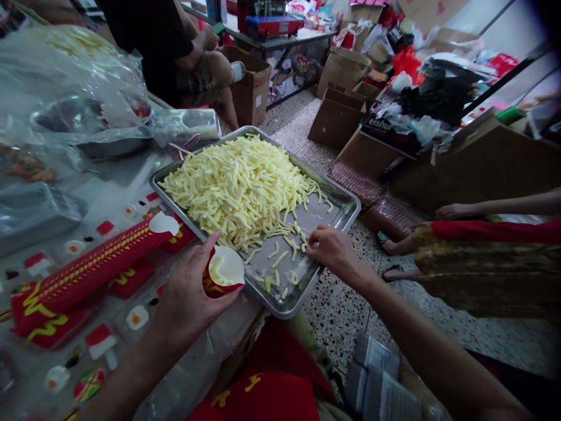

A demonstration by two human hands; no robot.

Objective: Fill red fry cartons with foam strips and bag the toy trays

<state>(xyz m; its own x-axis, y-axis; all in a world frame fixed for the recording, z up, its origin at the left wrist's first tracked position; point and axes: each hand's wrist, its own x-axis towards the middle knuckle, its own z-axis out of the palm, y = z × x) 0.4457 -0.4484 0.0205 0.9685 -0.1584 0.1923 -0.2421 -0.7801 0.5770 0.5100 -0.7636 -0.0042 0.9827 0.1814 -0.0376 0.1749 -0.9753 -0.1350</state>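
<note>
Red lap material, left hand clasping carton, right hand bunched together over tray

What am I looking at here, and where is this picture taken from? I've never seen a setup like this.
There is no machine at work here, just a person's two bare hands. This single picture comes from a camera worn on that person's head, looking forward and down, so you see roughly what they see.

The left hand holds a small red carton, white inside, with something pale in it. The right hand is at the metal tray, its fingers curled near some loose sticks; whether they pinch one is hidden.

The tray carries a big heap of pale yellow sticks and juts past the edge of the table. To its left on the table lies a long stack of red cartons with yellow markings.
</note>
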